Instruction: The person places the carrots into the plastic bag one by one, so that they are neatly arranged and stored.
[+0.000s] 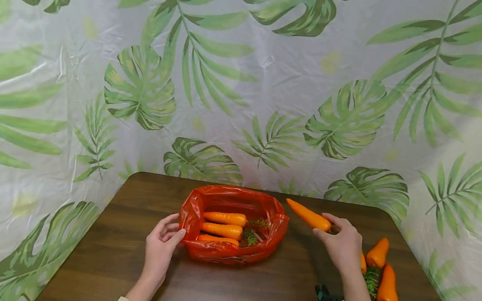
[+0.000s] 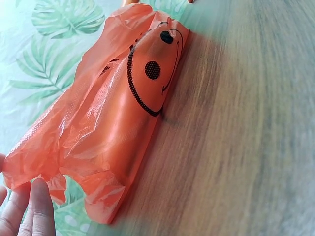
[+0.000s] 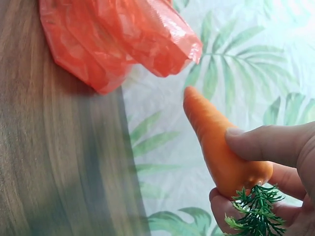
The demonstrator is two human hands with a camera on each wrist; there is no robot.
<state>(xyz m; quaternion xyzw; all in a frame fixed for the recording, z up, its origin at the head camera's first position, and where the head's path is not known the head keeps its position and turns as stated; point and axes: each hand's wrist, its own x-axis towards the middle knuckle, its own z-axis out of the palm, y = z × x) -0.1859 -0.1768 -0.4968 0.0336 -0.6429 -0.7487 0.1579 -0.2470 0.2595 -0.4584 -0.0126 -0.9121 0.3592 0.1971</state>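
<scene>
A red plastic bag [image 1: 273, 235] lies with its mouth spread toward me, and several orange carrots [image 1: 222, 230] with green tops rest inside it. My left hand [image 1: 164, 242] pinches the bag's left rim between thumb and fingers. In the left wrist view its fingers [image 2: 40, 206] are against the crumpled red edge. Off the bag's right side, my right hand [image 1: 344, 243] grips another carrot [image 1: 307, 215] by its thick end, raised above the table. The right wrist view shows the thumb on this carrot [image 3: 214, 142], its narrow tip pointing toward the bag and its green top hanging down.
More carrots [image 1: 388, 289] with green leaves lie at the table's right edge, partly behind my right forearm. The dark wooden table [image 1: 259, 298] ends at a leaf-patterned sheet [image 1: 275, 89] hanging behind it. A black smiling face is printed on the bag's side.
</scene>
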